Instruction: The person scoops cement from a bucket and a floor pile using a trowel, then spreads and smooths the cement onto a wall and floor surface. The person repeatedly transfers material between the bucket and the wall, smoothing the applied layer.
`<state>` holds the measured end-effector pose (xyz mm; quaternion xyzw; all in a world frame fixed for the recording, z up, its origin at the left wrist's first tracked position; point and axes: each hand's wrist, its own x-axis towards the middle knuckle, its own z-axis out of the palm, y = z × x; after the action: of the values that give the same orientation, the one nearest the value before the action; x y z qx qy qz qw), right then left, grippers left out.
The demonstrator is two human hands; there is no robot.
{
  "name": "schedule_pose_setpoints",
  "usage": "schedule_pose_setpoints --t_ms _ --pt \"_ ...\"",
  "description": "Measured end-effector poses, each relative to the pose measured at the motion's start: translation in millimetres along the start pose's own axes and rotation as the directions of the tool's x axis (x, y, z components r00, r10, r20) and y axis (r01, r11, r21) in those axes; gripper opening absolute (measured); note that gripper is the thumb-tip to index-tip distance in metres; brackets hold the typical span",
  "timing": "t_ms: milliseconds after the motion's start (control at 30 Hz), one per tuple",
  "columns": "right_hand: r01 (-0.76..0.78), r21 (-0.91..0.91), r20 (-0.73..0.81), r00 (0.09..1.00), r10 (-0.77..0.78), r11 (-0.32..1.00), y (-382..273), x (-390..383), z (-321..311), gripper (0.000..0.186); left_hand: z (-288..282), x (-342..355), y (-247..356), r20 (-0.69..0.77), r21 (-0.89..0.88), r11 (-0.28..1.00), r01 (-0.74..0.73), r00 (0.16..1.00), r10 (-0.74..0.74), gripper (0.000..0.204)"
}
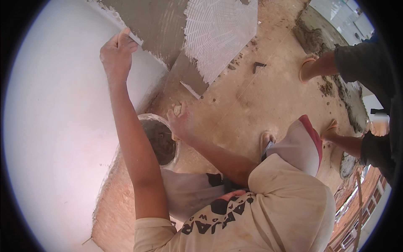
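Observation:
My left hand (117, 52) reaches up along the white wall, fingers closed at the pale edge of a slab that looks like a tile (149, 25), its face smeared with grey mortar. Lower down, my right hand (180, 121) curls around a small pale lump (177, 110) whose kind is unclear. That hand is over the rim of a round bucket (176, 156) holding wet grey mortar (158, 140). Beside the grey slab lies a white surface (220, 35) with combed ridges. A smaller grey piece (189, 75) with a white edge sits below both.
To the left stands the smooth white wall (63, 105). A small black angled piece (259, 66) lies on the dusty brown floor (235, 117). Another person's sandalled feet (309, 69) are at the right, near heaps of grey mortar (315, 35). A thin line crosses the floor.

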<state>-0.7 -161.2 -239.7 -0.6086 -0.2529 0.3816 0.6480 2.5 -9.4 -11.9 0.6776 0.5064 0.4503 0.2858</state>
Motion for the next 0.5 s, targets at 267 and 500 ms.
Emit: schedule_pose_setpoints --t_ms 267,500 --pt "-0.436 0.424 -0.096 0.850 0.518 0.794 96 55 -57 0.011 -1 2 -2 -0.030 0.001 1.000 0.003 1.000 -0.003 0.039" --pt "-0.555 0.532 0.191 0.814 0.548 0.639 98 58 -47 0.010 5 -1 -1 -0.023 -0.020 1.000 -0.015 1.000 0.014 0.044"
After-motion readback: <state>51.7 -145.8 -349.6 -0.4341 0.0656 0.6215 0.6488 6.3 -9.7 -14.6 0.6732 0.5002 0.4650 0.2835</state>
